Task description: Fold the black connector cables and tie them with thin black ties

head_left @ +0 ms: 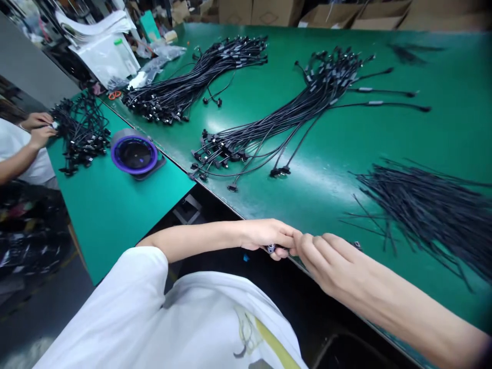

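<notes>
At the worktop's [388,136] near edge, the left hand [267,236] curls around a small metal-ended connector [271,248]; the right hand [326,259] meets its fingertips, any grip hidden. This piece seems unfinished. Two cable bundles, [200,74] [284,110] finished or waiting, I can't tell, reach the near edge; thin black strips [430,205] remain loose toward the right edge.

Smooth glossy green tabletop [434,136], plastic-coated black cables [282,114], matt cardboard boxes [277,11], cloth shirt [207,318]
</notes>
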The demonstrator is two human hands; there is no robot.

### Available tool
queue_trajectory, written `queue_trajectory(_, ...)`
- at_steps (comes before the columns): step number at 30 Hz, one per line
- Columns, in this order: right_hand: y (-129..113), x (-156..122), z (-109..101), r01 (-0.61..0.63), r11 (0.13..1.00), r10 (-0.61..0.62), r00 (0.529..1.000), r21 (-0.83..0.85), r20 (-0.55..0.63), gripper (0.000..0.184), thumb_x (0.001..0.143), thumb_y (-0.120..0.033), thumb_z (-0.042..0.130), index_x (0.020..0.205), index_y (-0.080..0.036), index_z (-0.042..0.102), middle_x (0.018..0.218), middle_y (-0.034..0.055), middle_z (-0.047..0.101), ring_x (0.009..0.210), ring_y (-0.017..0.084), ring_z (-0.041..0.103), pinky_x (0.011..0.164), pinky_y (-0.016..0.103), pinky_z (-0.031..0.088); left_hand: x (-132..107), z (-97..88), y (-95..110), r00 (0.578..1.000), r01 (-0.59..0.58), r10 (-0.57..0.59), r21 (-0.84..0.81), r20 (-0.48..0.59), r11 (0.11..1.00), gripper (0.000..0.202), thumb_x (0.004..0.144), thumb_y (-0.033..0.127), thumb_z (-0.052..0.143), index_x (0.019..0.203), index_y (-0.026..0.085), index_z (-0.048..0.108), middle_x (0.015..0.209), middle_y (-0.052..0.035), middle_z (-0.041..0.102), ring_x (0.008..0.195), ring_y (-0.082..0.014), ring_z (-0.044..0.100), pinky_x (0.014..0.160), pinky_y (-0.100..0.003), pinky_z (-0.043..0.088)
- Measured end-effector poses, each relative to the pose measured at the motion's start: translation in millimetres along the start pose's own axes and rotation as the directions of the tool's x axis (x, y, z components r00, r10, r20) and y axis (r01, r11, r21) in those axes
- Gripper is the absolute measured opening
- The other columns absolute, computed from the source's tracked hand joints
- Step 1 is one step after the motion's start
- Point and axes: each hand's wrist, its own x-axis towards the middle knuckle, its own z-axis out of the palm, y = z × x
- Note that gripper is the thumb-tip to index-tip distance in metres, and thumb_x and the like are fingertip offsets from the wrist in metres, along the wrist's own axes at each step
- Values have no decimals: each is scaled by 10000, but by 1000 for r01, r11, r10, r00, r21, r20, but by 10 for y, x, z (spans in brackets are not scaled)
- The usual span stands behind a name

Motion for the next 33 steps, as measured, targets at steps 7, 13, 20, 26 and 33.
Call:
queue_trajectory(7, 44, 108, 47, 251, 884, -237, 968, -395, 84, 323, 880, -40, 372, 662, -204, 544, 618, 46, 405, 585, 198, 306, 539, 355, 205, -88, 160, -56, 983, -105, 143, 286, -118, 952, 491, 746, 10, 469, 1191, 163, 609, 775, 6, 573, 707, -120, 522, 707, -272, 445)
queue_trajectory(13, 82, 337, 189, -385, 889, 291, 893, -249, -343, 232, 907, -116, 443, 699, -191, 517, 617, 21, 487, 598, 162, 422, 539, 300, 252, 163, 182, 32, 804, -454, 542, 335, -246, 826, 459, 962, 322, 360, 1362, 147, 500, 1370, -117, 529, 1266, -235, 466, 1103, -401, 329)
queue_trajectory(20, -27, 278, 185, -506, 772, 623, 724, 385, -297, 210, 926, -184, 433, 748, -210, 543, 691, 0, 589, 602, 138, 541, 554, 251, 379, -12, 27, 153, 629, -574, 771, 731, 105, 369, 515, 925, 551, 420, 1216, 215, 682, 1174, -99, 579, 1195, -258, 460, 1123, -395, 244)
queue_trajectory(26, -32, 237, 41, -499, 864, 447, 824, -71, -349, 240, 956, -199, 439, 748, -195, 560, 652, 13, 551, 641, 147, 477, 590, 267, 331, -171, -41, 3, 785, -431, 618, 750, 38, 502, 649, 944, 605, 294, 909, 189, 790, 837, -65, 521, 792, -191, 498, 824, -311, 410)
queue_trajectory(33, -159, 286, 127, -210, 870, 47, 936, -445, -350, 216, 911, -109, 474, 720, -182, 546, 571, 5, 418, 567, 166, 311, 550, 317, 242, 96, -116, -84, 969, -182, 174, -33, -176, 983, 741, 905, 701, 274, 751, 124, 712, 617, -21, 512, 598, -122, 433, 641, -269, 399)
